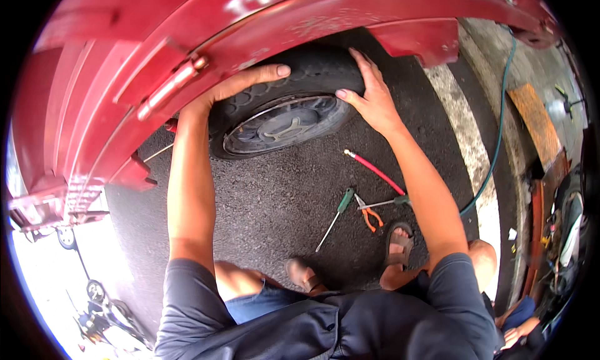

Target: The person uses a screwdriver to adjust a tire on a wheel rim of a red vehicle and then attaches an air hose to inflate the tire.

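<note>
A black tire (319, 69) with a dark metal wheel (275, 127) leans beneath a red vehicle body (156, 41). My left hand (234, 85) grips the tire's upper left, thumb stretched along the tread and the other fingers partly hidden. My right hand (369, 97) grips its right end, thumb near the rim and fingers over the tread. On the dark pavement below lie a green-handled screwdriver (344, 202), orange-handled pliers (373, 216), a second screwdriver (400, 200) and a red rod-like tool with a pale tip (375, 169).
A teal hose (503, 122) runs along the right over a pale painted strip (456, 110). Beyond are a weathered board (534, 119) and clutter (565, 222). Motorbikes (103, 310) stand at the lower left. Another person's hand (512, 335) shows at the lower right.
</note>
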`<action>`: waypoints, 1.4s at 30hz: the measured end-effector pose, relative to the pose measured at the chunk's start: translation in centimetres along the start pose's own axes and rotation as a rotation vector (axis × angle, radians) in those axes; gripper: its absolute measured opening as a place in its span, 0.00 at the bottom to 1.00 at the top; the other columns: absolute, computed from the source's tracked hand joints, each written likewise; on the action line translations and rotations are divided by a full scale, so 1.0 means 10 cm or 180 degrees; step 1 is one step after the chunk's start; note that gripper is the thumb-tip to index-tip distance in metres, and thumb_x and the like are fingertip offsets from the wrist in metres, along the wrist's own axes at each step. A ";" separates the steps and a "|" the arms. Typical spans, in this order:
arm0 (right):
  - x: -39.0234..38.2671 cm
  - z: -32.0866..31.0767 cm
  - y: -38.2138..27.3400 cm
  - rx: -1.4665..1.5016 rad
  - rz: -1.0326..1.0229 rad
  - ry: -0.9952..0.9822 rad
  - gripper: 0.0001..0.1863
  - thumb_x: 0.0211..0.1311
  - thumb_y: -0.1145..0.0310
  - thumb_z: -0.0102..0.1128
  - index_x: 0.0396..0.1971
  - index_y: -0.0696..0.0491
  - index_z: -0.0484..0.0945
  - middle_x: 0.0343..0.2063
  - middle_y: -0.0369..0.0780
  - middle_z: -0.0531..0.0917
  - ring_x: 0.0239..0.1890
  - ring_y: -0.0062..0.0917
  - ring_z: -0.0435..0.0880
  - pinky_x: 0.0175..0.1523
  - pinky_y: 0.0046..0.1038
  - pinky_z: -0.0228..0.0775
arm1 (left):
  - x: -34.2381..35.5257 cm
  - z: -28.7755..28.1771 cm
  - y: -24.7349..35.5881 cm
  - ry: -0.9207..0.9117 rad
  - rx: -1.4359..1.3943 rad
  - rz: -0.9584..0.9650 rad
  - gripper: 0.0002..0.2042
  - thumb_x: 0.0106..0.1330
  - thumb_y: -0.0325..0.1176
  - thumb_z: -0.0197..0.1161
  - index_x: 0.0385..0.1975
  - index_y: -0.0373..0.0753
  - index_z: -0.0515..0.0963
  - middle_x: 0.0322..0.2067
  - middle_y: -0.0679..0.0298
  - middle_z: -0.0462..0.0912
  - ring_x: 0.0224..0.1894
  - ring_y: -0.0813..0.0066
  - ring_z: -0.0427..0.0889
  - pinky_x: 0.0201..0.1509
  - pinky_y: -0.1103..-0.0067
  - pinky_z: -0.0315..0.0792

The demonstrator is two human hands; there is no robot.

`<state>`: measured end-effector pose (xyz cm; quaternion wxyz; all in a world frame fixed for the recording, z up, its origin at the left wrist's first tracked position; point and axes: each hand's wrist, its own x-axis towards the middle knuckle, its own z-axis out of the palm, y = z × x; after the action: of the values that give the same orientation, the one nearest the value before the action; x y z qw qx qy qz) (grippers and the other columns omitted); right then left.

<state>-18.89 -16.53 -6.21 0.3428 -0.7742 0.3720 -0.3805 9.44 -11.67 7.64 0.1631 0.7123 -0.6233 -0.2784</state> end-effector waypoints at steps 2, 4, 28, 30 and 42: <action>0.04 -0.06 0.10 0.0097 -0.0006 0.0023 0.46 0.54 0.51 0.69 0.71 0.48 0.57 0.69 0.51 0.60 0.73 0.46 0.55 0.75 0.41 0.49 | 0.09 -0.07 0.35 -0.0097 0.0153 0.0249 0.50 0.43 0.60 0.77 0.65 0.37 0.68 0.63 0.51 0.72 0.67 0.56 0.67 0.71 0.65 0.59; 0.15 -0.02 0.11 0.0319 0.0100 -0.0037 0.43 0.57 0.48 0.65 0.70 0.48 0.60 0.68 0.50 0.61 0.72 0.46 0.57 0.73 0.41 0.50 | 0.19 -0.07 0.18 -0.0049 0.0218 0.0352 0.47 0.46 0.59 0.76 0.64 0.37 0.69 0.62 0.52 0.73 0.66 0.59 0.69 0.70 0.67 0.61; 0.67 0.40 0.31 -0.0133 -0.0746 0.2154 0.14 0.59 0.51 0.60 0.33 0.47 0.80 0.28 0.42 0.83 0.33 0.43 0.83 0.38 0.43 0.74 | 0.19 0.12 0.09 0.0286 -0.0218 -0.0612 0.46 0.53 0.66 0.69 0.63 0.32 0.70 0.63 0.50 0.71 0.67 0.61 0.68 0.71 0.71 0.59; 0.72 0.40 0.39 -0.0117 -0.1017 0.2380 0.14 0.59 0.51 0.60 0.33 0.47 0.80 0.29 0.41 0.84 0.34 0.42 0.83 0.39 0.43 0.75 | 0.03 0.22 0.41 0.0314 -0.0290 -0.0858 0.45 0.54 0.64 0.69 0.62 0.32 0.71 0.63 0.51 0.72 0.65 0.62 0.69 0.70 0.72 0.59; 0.68 0.14 0.39 -0.0359 -0.1211 0.2004 0.16 0.58 0.50 0.63 0.39 0.45 0.83 0.35 0.39 0.86 0.38 0.38 0.85 0.42 0.38 0.77 | 0.27 0.11 0.20 0.0498 -0.0265 -0.0415 0.42 0.46 0.58 0.77 0.58 0.37 0.74 0.56 0.53 0.77 0.61 0.59 0.72 0.66 0.69 0.65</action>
<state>-16.00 -23.78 -7.72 0.0916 -0.6922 0.3290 -0.6358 7.38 -14.52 7.37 0.2223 0.7636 -0.5488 -0.2576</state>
